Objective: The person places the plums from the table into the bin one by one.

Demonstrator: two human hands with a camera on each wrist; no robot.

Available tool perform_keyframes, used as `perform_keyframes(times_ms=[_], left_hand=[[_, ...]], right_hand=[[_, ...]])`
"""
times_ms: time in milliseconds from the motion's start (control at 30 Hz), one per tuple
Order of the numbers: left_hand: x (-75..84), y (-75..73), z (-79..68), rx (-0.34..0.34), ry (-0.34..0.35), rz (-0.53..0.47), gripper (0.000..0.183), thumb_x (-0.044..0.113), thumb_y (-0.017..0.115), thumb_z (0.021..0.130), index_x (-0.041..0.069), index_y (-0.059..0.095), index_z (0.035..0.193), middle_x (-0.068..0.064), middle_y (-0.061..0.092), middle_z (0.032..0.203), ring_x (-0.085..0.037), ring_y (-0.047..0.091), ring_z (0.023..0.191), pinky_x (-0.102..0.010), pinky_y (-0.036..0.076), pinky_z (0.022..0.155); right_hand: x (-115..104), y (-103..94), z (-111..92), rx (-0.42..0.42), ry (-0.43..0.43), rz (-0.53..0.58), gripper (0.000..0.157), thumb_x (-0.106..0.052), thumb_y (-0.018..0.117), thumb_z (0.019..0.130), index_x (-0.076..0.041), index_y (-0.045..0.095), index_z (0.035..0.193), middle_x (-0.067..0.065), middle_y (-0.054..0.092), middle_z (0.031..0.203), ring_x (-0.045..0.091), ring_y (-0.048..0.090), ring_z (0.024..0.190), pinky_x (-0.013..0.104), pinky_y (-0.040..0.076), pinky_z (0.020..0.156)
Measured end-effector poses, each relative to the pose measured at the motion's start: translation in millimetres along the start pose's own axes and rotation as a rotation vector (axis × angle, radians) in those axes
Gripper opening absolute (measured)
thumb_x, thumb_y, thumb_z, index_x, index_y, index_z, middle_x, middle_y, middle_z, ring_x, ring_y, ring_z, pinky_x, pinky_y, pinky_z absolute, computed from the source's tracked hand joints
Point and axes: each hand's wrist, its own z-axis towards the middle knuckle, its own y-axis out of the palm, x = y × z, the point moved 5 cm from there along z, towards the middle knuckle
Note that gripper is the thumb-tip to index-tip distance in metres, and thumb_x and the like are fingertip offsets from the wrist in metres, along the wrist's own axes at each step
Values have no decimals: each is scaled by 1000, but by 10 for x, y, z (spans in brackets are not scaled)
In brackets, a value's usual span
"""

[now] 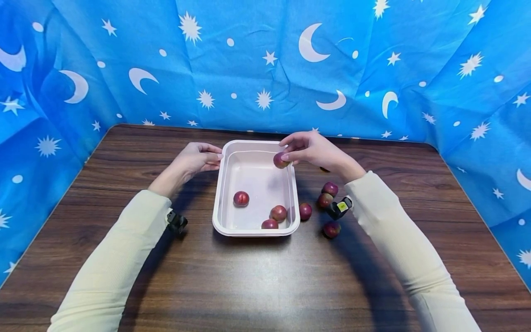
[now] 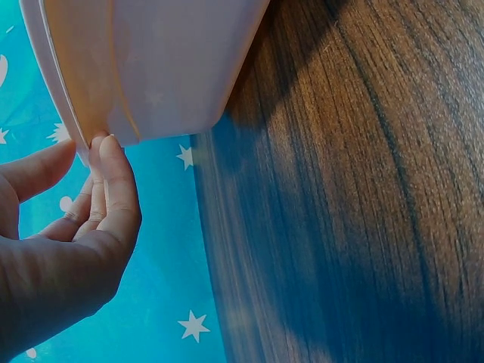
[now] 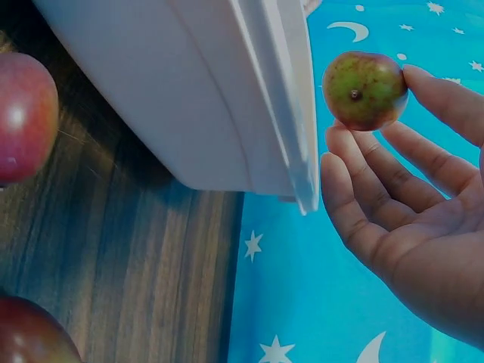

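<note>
A white plastic tub (image 1: 257, 233) stands on the table with three plums inside: one plum (image 1: 241, 198) toward the left, another plum (image 1: 278, 213) at the right, and a third plum (image 1: 269, 224) by the near wall. My left hand (image 1: 195, 161) pinches the tub's left rim between thumb and fingers, as the left wrist view also shows. Over the tub's far right corner, my right hand (image 1: 309, 150) holds a plum (image 3: 365, 91) between thumb and fingertips. That plum is reddish with a green patch around its stem end.
Right of the tub lie several loose plums: one plum (image 1: 305, 211) close to its wall, a plum (image 1: 330, 188) and a plum (image 1: 325, 200) together, and a nearer plum (image 1: 331, 229). A blue star-patterned cloth (image 1: 249, 60) hangs behind the wooden table (image 1: 249, 286).
</note>
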Motion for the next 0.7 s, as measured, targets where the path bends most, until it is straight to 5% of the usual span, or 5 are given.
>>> perform_keyframes(times_ms=[400, 700], left_hand=[[12, 6, 4, 6, 3, 5, 33, 0, 52, 90, -15, 43, 119, -4, 57, 80, -8, 60, 67, -23, 55, 75], [7, 4, 0, 7, -4, 25, 34, 1, 52, 91, -14, 43, 120, -5, 57, 81, -8, 60, 68, -32, 51, 85]], right_hand=[[28, 55, 17, -2, 3, 33, 31, -14, 64, 86, -3, 58, 115, 10, 64, 98, 23, 60, 86, 41, 54, 78], [37, 28, -7, 1, 13, 24, 32, -14, 64, 87, -1, 58, 115, 11, 64, 100, 21, 62, 88, 44, 53, 81]])
